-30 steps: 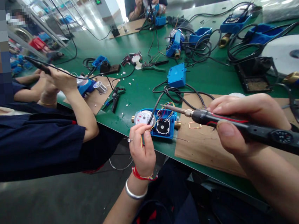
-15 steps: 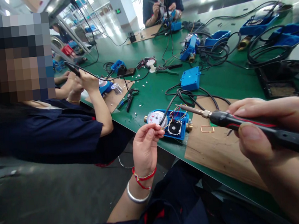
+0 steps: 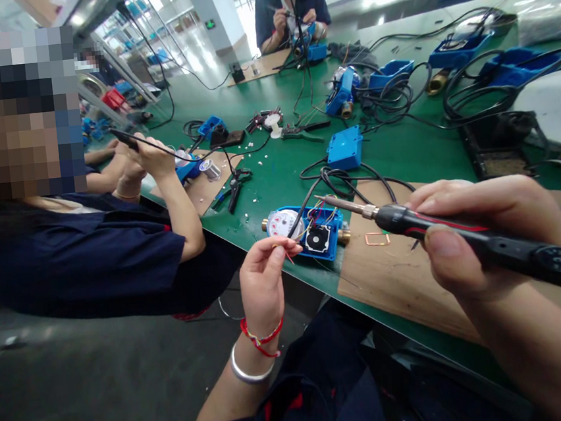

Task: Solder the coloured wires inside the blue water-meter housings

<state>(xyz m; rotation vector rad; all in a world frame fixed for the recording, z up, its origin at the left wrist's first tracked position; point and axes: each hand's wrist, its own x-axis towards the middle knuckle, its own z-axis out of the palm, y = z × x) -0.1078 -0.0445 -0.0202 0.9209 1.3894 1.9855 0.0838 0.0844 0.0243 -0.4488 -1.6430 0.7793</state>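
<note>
My left hand [image 3: 261, 282] is closed in a pinch on thin wires [image 3: 289, 255], reddish where they show below the fingertips, at the end of a black cable [image 3: 304, 205]. Just beyond it lies an open blue meter housing [image 3: 333, 240] with a round white dial [image 3: 284, 223], a black square part and loose coloured wires inside. Brass fittings stick out at both ends. My right hand [image 3: 481, 237] grips a black soldering iron [image 3: 410, 221]. Its metal tip points left, over the housing's wires; whether it touches them I cannot tell.
A brown board [image 3: 391, 286] on the green table bears a rectangular copper coil [image 3: 377, 239]. Behind are a blue box [image 3: 344, 148], coiled cables, pliers [image 3: 305, 130] and a soldering stand [image 3: 500, 146]. A co-worker [image 3: 130, 251] sits close on the left, another [image 3: 291, 11] across the table.
The view has shifted slightly to the right. The reddish wires now show below my left fingertips. My right hand keeps the soldering iron over the housing.
</note>
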